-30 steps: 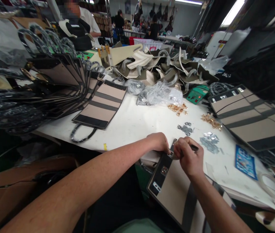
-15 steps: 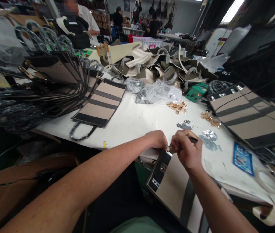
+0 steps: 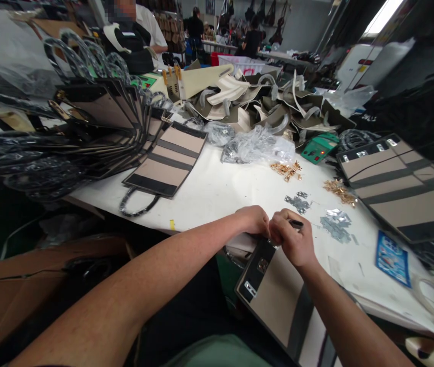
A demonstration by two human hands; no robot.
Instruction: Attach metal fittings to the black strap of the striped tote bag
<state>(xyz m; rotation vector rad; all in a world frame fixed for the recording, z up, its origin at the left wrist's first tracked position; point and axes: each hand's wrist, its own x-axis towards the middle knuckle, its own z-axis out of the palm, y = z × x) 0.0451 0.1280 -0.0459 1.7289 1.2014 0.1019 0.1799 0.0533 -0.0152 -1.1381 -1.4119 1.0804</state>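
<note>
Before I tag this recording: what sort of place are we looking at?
Probably a bag-making workshop: a stack of beige-and-black panels with plastic-wrapped handles, heaps of small gold-coloured metal pieces on the white work table, and dark bags hanging at the back.

A blue packet lies beside a tape roll; dark bags hang behind.
</note>
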